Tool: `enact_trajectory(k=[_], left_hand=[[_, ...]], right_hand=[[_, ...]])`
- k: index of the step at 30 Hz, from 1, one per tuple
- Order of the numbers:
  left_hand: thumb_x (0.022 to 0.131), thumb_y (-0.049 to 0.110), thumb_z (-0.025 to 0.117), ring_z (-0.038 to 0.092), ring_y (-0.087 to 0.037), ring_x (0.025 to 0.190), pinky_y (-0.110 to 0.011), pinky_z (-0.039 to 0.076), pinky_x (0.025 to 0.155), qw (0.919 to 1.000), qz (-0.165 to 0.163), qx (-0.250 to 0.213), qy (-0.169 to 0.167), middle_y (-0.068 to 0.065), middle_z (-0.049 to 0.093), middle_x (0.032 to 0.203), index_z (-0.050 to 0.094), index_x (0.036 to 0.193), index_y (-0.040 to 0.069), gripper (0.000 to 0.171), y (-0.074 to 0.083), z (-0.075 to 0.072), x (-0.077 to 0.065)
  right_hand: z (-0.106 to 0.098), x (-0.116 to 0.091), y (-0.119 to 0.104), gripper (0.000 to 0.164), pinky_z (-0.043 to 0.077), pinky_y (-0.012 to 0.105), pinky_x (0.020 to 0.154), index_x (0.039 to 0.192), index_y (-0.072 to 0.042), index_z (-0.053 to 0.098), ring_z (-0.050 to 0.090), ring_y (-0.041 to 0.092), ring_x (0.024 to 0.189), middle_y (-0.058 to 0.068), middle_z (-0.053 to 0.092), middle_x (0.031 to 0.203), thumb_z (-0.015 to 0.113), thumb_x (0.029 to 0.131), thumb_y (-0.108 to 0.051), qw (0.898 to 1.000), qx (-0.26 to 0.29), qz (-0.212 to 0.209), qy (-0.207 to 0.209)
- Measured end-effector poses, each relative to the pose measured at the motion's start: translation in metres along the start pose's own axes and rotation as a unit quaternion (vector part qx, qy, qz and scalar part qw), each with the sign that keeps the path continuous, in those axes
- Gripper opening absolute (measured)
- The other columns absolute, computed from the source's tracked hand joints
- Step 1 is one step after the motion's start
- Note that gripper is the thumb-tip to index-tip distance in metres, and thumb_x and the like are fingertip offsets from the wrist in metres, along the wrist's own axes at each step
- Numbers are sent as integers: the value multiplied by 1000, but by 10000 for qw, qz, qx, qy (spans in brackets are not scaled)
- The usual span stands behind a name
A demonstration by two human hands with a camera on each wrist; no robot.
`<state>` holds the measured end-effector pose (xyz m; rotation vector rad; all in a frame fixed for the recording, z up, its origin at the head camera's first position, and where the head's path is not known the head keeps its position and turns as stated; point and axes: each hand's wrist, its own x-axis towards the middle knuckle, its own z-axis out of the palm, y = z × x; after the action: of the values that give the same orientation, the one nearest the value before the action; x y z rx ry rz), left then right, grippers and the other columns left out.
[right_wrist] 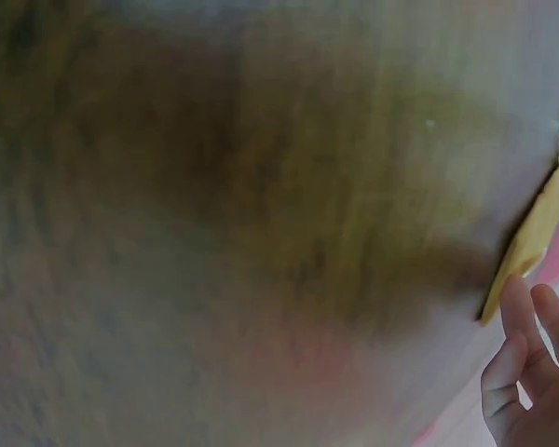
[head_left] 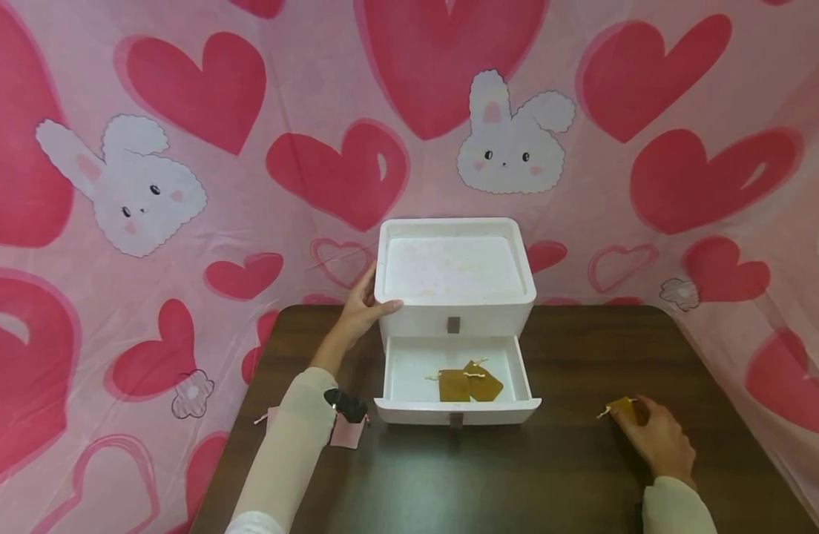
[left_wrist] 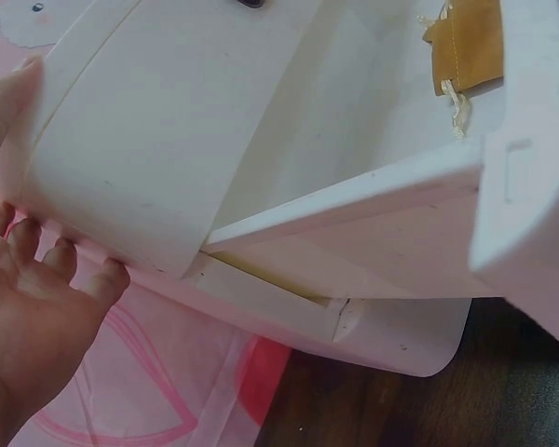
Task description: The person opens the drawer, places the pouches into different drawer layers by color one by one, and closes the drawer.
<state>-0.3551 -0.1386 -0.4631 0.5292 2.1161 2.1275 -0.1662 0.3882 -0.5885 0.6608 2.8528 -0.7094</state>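
A white drawer unit stands on the table with its lower drawer pulled out. Inside the drawer are two tan drawstring pouches, their cords pale. My left hand holds the unit's left side near the top, thumb at the front corner; the left wrist view shows its fingers against the side wall. Off to the right, my right hand pinches another tan drawstring pouch between thumb and fingers. In the right wrist view this pouch appears edge-on over the table.
Pink pouches lie on the dark wooden table, partly hidden under my left forearm. The unit's upper drawer is closed. Behind the table hangs a pink cloth with hearts and rabbits.
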Motion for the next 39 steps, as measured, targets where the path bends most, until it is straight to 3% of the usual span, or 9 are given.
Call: enact_trajectory(k=[9, 21, 31, 39], left_hand=[[89, -1, 71, 41, -31, 147, -50, 34, 124, 10000, 8, 81, 7, -5, 30, 169, 16, 165, 24, 97, 0, 0, -1], [89, -4, 70, 47, -25, 140, -44, 39, 121, 10000, -17, 15, 51, -4, 33, 168, 17, 164, 25, 97, 0, 1, -1], [89, 0, 71, 42, -30, 147, -48, 34, 124, 9999, -30, 89, 78, -5, 31, 168, 17, 165, 24, 96, -1, 0, 1], [89, 0, 72, 40, -29, 149, -48, 32, 125, 9999, -8, 115, 58, -5, 30, 169, 17, 165, 24, 96, -1, 0, 1]], right_hand=[[3, 3, 6, 95, 47, 73, 84, 154, -3, 33, 42, 66, 124, 39, 32, 153, 50, 92, -74, 9997, 110, -10, -206], [15, 2, 11, 66, 45, 72, 89, 145, -8, 51, 48, 62, 123, 34, 46, 147, 64, 96, -50, 9981, 201, -328, 488], [24, -3, 14, 48, 47, 69, 83, 130, -5, 65, 54, 60, 117, 31, 55, 139, 66, 96, -39, 9917, 285, -670, 1062], [26, 0, 14, 37, 49, 68, 85, 123, -4, 70, 56, 59, 117, 32, 57, 137, 66, 96, -30, 9924, 247, -497, 1095]])
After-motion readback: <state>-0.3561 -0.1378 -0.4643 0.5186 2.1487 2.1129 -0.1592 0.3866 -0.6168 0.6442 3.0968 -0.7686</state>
